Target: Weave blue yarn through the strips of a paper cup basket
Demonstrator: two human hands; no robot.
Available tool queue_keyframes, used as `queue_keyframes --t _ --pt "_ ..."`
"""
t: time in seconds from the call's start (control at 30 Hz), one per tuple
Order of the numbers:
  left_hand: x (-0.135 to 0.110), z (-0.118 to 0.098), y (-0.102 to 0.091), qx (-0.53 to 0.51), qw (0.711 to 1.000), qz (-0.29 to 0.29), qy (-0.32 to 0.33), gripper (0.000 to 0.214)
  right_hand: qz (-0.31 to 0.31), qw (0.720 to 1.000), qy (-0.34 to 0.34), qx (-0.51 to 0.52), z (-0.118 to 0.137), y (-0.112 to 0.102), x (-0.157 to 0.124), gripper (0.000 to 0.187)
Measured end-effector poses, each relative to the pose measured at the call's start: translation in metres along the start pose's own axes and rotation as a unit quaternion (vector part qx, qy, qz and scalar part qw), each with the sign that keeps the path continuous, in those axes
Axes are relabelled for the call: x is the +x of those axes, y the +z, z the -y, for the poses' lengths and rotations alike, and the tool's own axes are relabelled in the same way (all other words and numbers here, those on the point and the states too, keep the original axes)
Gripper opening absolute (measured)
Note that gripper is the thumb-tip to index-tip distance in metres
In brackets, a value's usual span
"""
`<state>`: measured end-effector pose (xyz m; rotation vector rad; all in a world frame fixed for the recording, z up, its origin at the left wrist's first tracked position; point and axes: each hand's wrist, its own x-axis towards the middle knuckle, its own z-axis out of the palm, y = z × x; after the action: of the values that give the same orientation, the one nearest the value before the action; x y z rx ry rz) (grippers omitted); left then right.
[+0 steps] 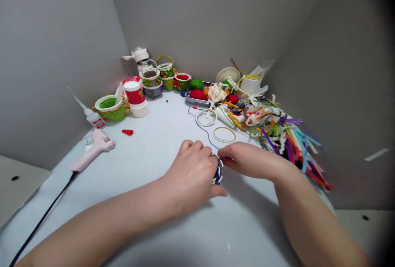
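Note:
In the middle of the table, my left hand (194, 172) is wrapped round a small round piece with white prongs and dark blue yarn (217, 172) wound between them; most of it hides behind the fingers. My right hand (239, 158) is at its right edge, fingertips pinched together. A dark blue strand (210, 135) runs from behind the right fingertips back toward the metal tray (199, 102). What lies between those fingertips is mostly hidden, though the strand ends there. Just beyond the hands lie a yellowish ring (224, 134) and a white ring (206, 117).
A pink glue gun (92, 149) with a black cord lies left, near a glue bottle (95, 119) and a red cap (127, 132). Decorated little baskets (151, 78) and a red-and-white cup (135, 93) stand behind. Yarn scraps and colourful strips (296, 139) pile up at right.

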<state>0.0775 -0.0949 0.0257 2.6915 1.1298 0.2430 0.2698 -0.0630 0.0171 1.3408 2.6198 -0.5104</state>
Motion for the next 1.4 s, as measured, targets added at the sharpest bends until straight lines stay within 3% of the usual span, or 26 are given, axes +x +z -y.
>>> queue_keyframes --t 0.23,0.37,0.57,0.73,0.87,1.0,1.4 --pt "0.001 -0.001 0.020 0.031 0.999 0.002 -0.009 0.017 -0.016 1.000 -0.007 0.010 -0.003 -0.003 -0.006 0.021" --pt "-0.002 0.010 0.022 -0.006 0.999 0.002 -0.050 0.016 -0.012 0.999 -0.011 0.039 -0.004 -0.003 -0.005 0.021" --pt "-0.003 0.021 0.026 -0.065 0.996 -0.034 -0.050 0.015 -0.026 0.999 -0.016 0.041 -0.007 -0.001 -0.002 0.020" --pt "0.000 0.026 0.029 -0.074 0.996 -0.035 -0.036 0.015 -0.118 0.993 0.004 0.023 -0.004 -0.013 -0.014 0.022" --pt "0.002 0.027 0.029 -0.066 0.997 -0.037 -0.034 0.016 -0.178 0.980 -0.079 0.034 0.004 -0.019 -0.015 0.016" --pt "0.002 0.027 0.029 -0.066 0.996 -0.040 -0.033 0.014 -0.169 0.977 -0.129 0.029 0.011 -0.013 -0.004 0.014" --pt "0.004 0.026 0.029 -0.067 0.996 -0.034 -0.046 0.014 -0.165 0.981 -0.102 -0.005 0.010 0.001 0.004 0.008"
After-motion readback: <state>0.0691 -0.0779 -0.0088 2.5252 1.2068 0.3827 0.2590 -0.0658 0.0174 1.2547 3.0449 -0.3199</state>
